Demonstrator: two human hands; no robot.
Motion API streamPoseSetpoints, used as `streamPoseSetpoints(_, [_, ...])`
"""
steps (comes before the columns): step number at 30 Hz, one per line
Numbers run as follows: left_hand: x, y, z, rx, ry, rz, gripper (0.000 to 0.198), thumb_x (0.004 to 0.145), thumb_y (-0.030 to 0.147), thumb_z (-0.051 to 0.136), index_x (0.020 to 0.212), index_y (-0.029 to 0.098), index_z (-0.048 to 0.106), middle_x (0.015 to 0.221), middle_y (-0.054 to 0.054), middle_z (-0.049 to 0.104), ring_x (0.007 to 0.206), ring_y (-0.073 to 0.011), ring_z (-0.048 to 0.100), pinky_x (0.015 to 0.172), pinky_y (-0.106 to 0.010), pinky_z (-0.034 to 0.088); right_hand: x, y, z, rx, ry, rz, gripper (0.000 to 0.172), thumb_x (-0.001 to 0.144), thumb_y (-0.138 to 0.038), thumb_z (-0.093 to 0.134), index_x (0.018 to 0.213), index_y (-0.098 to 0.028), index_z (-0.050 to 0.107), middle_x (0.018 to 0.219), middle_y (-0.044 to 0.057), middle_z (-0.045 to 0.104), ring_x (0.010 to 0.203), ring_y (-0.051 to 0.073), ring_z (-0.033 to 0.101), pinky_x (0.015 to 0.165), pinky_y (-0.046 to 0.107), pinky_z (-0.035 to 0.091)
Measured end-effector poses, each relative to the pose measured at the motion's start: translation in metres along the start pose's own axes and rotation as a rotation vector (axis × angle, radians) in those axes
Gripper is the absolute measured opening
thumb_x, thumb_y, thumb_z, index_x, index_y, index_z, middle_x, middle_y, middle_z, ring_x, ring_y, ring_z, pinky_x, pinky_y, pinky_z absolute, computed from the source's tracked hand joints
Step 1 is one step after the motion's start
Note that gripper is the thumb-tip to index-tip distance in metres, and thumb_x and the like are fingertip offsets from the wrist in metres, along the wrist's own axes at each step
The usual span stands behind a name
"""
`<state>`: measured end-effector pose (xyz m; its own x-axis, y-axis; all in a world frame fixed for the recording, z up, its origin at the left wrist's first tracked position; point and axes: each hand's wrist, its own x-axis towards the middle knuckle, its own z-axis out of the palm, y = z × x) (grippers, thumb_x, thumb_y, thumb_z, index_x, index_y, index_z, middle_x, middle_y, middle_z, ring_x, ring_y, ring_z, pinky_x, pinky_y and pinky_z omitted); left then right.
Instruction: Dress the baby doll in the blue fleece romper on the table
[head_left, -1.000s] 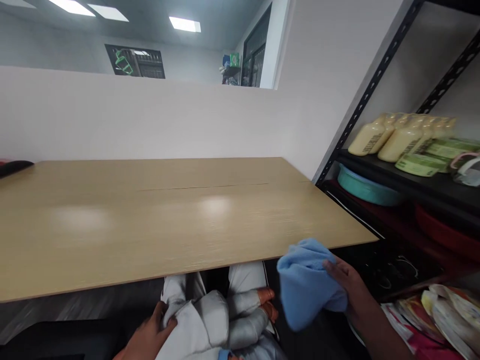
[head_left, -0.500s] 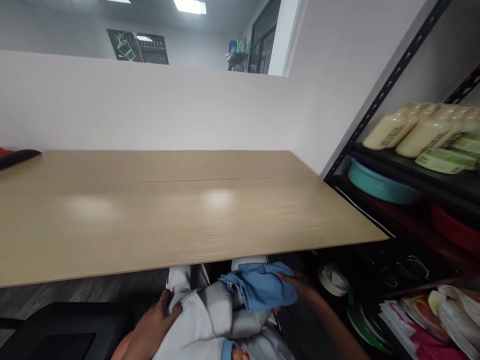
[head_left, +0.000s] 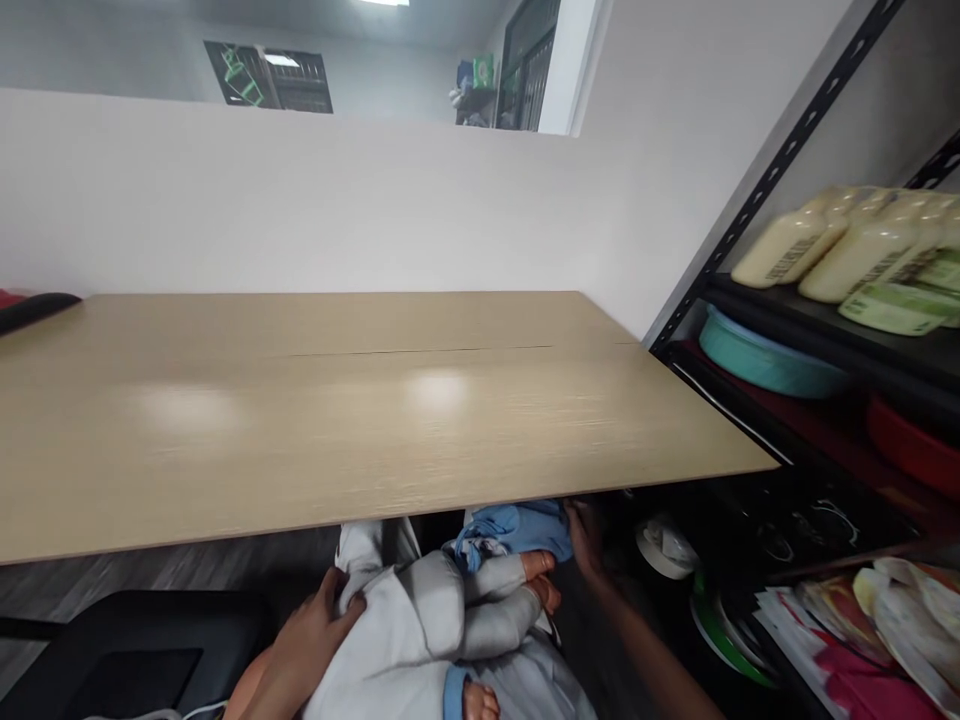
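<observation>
A figure that looks like a baby doll, in white clothes with a blue cuff, lies across my lap below the table edge. Its bare feet point right, and one small hand shows at the bottom. My left hand is curled against the white clothing at the doll's left side; some of its fingers are hidden. A crumpled blue cloth lies just beyond the feet, partly under the table edge. My right hand grips the cloth's right side, with its fingertips partly hidden.
A wooden table spans the front, its near edge just above the hands. Black shelving at right holds cream bottles, a teal basin and a red basin. Papers and cloths lie lower right; a black chair stands lower left.
My right hand has moved forward, towards the table edge, with the blue cloth. The doll's feet, covered before, are now bare in view. My left hand has stayed in place.
</observation>
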<state>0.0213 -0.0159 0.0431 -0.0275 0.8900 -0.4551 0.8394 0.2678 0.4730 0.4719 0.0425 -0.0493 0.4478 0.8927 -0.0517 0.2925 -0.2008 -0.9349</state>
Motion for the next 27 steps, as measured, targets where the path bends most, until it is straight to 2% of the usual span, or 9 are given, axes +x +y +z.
streamPoseSetpoints(2, [0.000, 0.000, 0.000, -0.017, 0.000, 0.013, 0.067, 0.095, 0.047, 0.039, 0.147, 0.007, 0.051, 0.150, -0.024, 0.065, 0.140, -0.0361, 0.063, 0.115, -0.042, 0.047, -0.009, 0.000, -0.003, -0.029, -0.026, -0.061, 0.064, 0.085, -0.075, 0.057, 0.110, -0.019, 0.074, 0.122, 0.015, 0.073, 0.127, 0.039, 0.059, 0.118, 0.053, 0.042])
streamPoseSetpoints(7, [0.004, -0.002, 0.002, -0.063, 0.000, 0.043, 0.066, 0.094, 0.048, 0.042, 0.143, 0.007, 0.053, 0.149, -0.025, 0.065, 0.136, -0.0371, 0.065, 0.113, -0.042, 0.048, -0.015, -0.007, 0.007, -0.200, -0.350, -0.315, 0.053, 0.087, -0.059, 0.066, 0.127, -0.026, 0.073, 0.142, 0.011, 0.069, 0.139, 0.032, 0.057, 0.124, 0.049, 0.039])
streamPoseSetpoints(13, [0.004, 0.001, 0.003, 0.012, 0.004, 0.036, 0.067, 0.094, 0.051, 0.038, 0.143, 0.009, 0.057, 0.148, -0.024, 0.066, 0.136, -0.0398, 0.064, 0.116, -0.050, 0.046, 0.009, -0.023, 0.038, -0.316, -0.256, -0.241, 0.053, 0.084, -0.062, 0.063, 0.112, -0.020, 0.077, 0.126, 0.017, 0.076, 0.137, 0.044, 0.057, 0.121, 0.060, 0.039])
streamPoseSetpoints(16, [0.008, -0.013, -0.002, -0.010, 0.029, 0.019, 0.073, 0.095, 0.058, 0.032, 0.139, 0.010, 0.063, 0.151, -0.023, 0.065, 0.144, -0.0408, 0.057, 0.124, -0.055, 0.038, -0.005, -0.035, 0.043, -0.370, -0.240, -0.220, 0.052, 0.081, -0.060, 0.068, 0.114, -0.021, 0.079, 0.131, 0.018, 0.075, 0.143, 0.048, 0.050, 0.123, 0.065, 0.032])
streamPoseSetpoints(18, [0.013, -0.032, -0.009, -0.076, 0.046, 0.051, 0.076, 0.096, 0.061, 0.027, 0.132, 0.011, 0.070, 0.148, -0.020, 0.068, 0.145, -0.0380, 0.057, 0.128, -0.050, 0.035, -0.029, -0.051, 0.041, -0.407, -0.273, -0.231, 0.059, 0.080, -0.057, 0.071, 0.126, -0.019, 0.076, 0.144, 0.020, 0.068, 0.150, 0.048, 0.043, 0.127, 0.064, 0.028])
streamPoseSetpoints(20, [0.016, -0.053, -0.018, -0.165, 0.064, 0.053, 0.077, 0.096, 0.067, 0.025, 0.121, 0.015, 0.076, 0.139, -0.016, 0.075, 0.141, -0.0350, 0.062, 0.129, -0.043, 0.036, -0.059, -0.074, 0.034, -0.473, -0.472, -0.291, 0.071, 0.087, -0.057, 0.068, 0.148, -0.021, 0.065, 0.162, 0.018, 0.053, 0.156, 0.043, 0.038, 0.131, 0.060, 0.026])
streamPoseSetpoints(22, [0.016, -0.070, -0.028, -0.250, 0.065, -0.043, 0.083, 0.091, 0.078, 0.029, 0.119, 0.016, 0.077, 0.134, -0.014, 0.077, 0.139, -0.0365, 0.063, 0.129, -0.044, 0.038, -0.087, -0.103, 0.024, -0.470, -0.725, -0.310, 0.074, 0.093, -0.059, 0.066, 0.160, -0.029, 0.052, 0.171, 0.011, 0.043, 0.160, 0.037, 0.034, 0.133, 0.058, 0.025])
streamPoseSetpoints(25, [0.008, -0.081, -0.041, -0.338, -0.028, -0.119, 0.090, 0.073, 0.091, 0.051, 0.117, 0.018, 0.080, 0.139, -0.014, 0.075, 0.144, -0.0409, 0.059, 0.130, -0.049, 0.038, -0.116, -0.143, 0.014, -0.407, -1.061, -0.328, 0.083, 0.093, -0.064, 0.070, 0.166, -0.043, 0.037, 0.178, 0.004, 0.031, 0.164, 0.035, 0.028, 0.133, 0.055, 0.026])
streamPoseSetpoints(27, [0.000, -0.081, -0.047, -0.386, -0.110, -0.093, 0.082, 0.064, 0.092, 0.063, 0.108, 0.026, 0.084, 0.137, -0.009, 0.076, 0.142, -0.0396, 0.062, 0.128, -0.046, 0.042, -0.126, -0.160, 0.016, -0.389, -1.205, -0.398, 0.083, 0.092, -0.067, 0.071, 0.165, -0.047, 0.037, 0.177, 0.004, 0.033, 0.163, 0.036, 0.030, 0.132, 0.054, 0.028])
